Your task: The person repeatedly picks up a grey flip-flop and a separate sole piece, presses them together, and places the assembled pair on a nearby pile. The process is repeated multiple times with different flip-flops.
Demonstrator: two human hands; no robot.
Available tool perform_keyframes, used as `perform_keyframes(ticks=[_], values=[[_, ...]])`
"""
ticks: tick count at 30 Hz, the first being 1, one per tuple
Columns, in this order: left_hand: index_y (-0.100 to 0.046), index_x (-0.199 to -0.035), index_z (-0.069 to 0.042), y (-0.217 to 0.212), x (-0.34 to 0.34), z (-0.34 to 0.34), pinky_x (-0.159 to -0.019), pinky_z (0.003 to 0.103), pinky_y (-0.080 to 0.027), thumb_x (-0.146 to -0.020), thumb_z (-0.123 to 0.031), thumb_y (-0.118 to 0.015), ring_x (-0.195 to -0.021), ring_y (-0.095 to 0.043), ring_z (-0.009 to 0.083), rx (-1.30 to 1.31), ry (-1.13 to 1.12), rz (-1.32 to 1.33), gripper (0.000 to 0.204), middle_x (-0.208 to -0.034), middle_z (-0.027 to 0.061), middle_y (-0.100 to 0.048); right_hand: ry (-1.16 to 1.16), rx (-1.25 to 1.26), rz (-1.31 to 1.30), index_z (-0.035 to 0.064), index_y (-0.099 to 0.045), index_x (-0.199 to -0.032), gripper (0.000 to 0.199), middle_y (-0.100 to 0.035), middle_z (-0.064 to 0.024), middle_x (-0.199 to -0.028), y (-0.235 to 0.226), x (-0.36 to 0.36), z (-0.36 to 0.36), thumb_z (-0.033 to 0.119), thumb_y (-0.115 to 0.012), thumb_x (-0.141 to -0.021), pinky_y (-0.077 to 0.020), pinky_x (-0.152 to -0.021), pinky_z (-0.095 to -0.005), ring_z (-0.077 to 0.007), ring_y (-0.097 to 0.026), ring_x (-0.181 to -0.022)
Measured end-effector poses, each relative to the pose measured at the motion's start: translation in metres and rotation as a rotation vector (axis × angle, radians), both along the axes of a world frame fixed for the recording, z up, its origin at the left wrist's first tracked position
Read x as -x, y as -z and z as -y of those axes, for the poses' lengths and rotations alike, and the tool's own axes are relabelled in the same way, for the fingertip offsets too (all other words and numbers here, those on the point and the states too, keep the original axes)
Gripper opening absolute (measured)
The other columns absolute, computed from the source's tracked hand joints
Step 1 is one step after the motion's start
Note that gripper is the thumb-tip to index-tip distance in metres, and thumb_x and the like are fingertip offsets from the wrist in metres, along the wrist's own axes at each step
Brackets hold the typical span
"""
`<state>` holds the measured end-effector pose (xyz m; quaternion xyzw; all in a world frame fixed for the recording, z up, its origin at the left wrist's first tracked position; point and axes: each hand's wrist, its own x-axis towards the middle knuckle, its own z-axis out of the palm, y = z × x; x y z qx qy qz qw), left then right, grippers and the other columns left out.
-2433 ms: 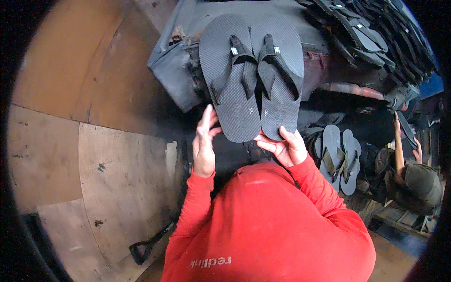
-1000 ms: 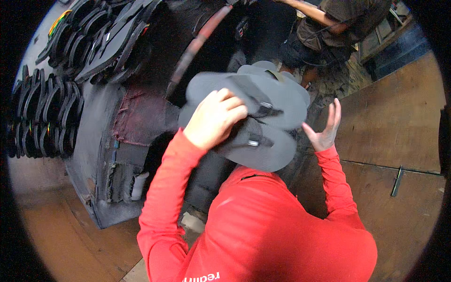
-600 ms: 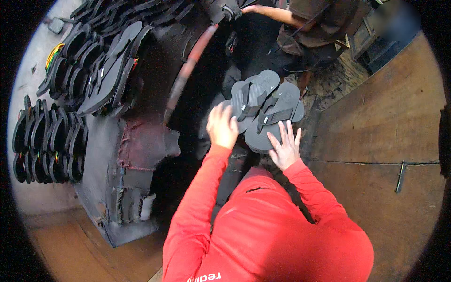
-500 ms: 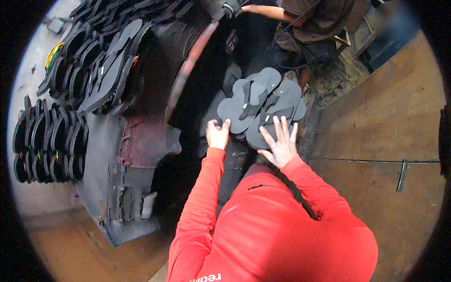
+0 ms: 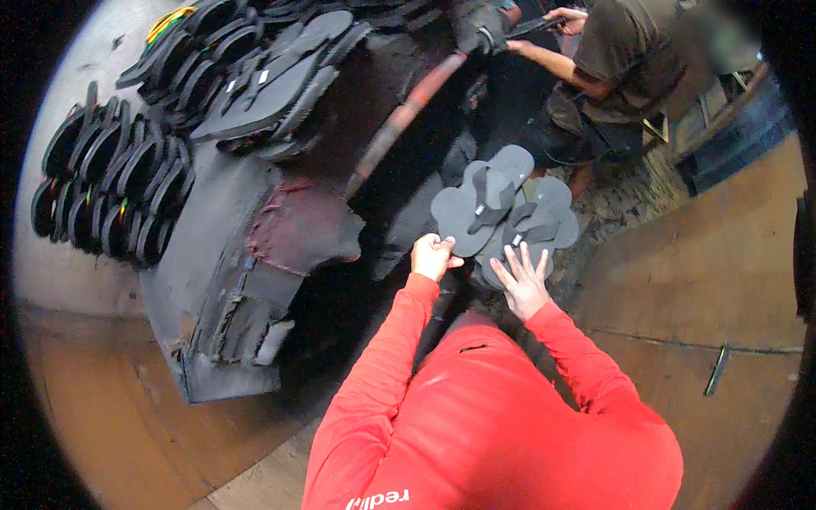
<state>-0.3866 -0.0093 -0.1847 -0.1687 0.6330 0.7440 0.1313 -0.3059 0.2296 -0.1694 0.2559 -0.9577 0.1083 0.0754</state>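
Note:
A pile of dark grey flip-flops with black straps lies in front of me. The left flip-flop and the right flip-flop are on top, with more soles showing beneath them. My left hand is closed, its fingers curled in beside the heel of the left flip-flop. Whether anything is pinched in it cannot be made out. With fingers spread, my right hand rests against the near end of the right flip-flop, holding nothing.
Many black flip-flops stand in rows on a bench at the left, and a stack of flip-flops lies on it. A worn machine part with a reddish patch juts out between. A co-worker holds a dark item ahead. Brown boards line the right.
The view has swung, so the bench and pile sit farther right. My left fingers have curled in more, while my right hand stays spread by the flip-flop. More of the co-worker's hands shows.

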Motion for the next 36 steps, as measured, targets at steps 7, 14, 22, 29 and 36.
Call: perform_keyframes(ticks=[7, 14, 22, 29, 36], values=[[-0.065, -0.098, -0.005, -0.071, -0.009, 0.024, -0.056, 0.025, -0.050, -0.093, -0.037, -0.071, -0.067, -0.062, 0.0089, 0.282, -0.145, -0.135, 0.032, -0.079, 0.0002, -0.064, 0.061, 0.003, 0.042, 0.0219, -0.046, -0.145, 0.079, -0.036, -0.0177, -0.152, 0.001, 0.012, 0.009, 0.005, -0.071, -0.072, -0.0122, -0.108, -0.0769, -0.0469, -0.026, -0.143], [-0.058, -0.092, -0.002, -0.271, 0.014, 0.123, -0.040, 0.025, -0.046, -0.096, -0.042, -0.065, -0.051, -0.060, 0.0140, 0.079, -0.713, -0.564, 0.041, -0.075, 0.0069, -0.063, 0.046, 0.125, 0.050, 0.0145, -0.049, -0.142, 0.074, -0.039, -0.0203, -0.151, -0.060, 0.012, 0.009, 0.039, -0.078, -0.079, -0.0212, -0.111, -0.0677, -0.0432, -0.031, -0.142], [-0.070, -0.091, -0.005, -0.338, -0.009, 0.194, -0.057, 0.034, -0.056, -0.086, -0.019, -0.071, -0.070, -0.064, 0.0188, 0.187, -0.724, -0.802, 0.015, -0.091, 0.0058, -0.066, -0.335, 0.522, -0.002, 0.0067, -0.064, -0.125, 0.051, -0.057, -0.0216, -0.133, -0.100, 0.031, 0.085, 0.027, -0.080, -0.081, -0.0432, -0.105, -0.0459, -0.0403, -0.053, -0.126], [-0.061, -0.127, 0.001, -0.258, -0.233, 0.208, -0.097, 0.040, -0.050, -0.096, -0.017, -0.064, -0.111, -0.064, 0.0243, -0.040, -0.712, -0.538, 0.035, -0.122, 0.0123, -0.066, -0.389, 0.902, 0.498, 0.0012, -0.065, -0.122, 0.035, -0.067, -0.0161, -0.121, -0.084, 0.057, 0.113, 0.012, -0.069, -0.090, -0.0497, -0.098, -0.0348, -0.0250, -0.064, -0.114], [-0.066, -0.119, 0.004, -0.127, -0.257, 0.145, -0.089, 0.028, -0.049, -0.096, -0.025, -0.067, -0.099, -0.062, 0.0113, 0.342, -0.595, -0.133, 0.037, -0.107, 0.0076, -0.071, -1.120, 0.518, 0.784, -0.0007, -0.046, -0.144, 0.068, -0.046, -0.0258, -0.146, -0.061, 0.028, 0.249, 0.026, -0.074, -0.088, -0.0362, -0.114, -0.0463, -0.0373, -0.043, -0.138]])
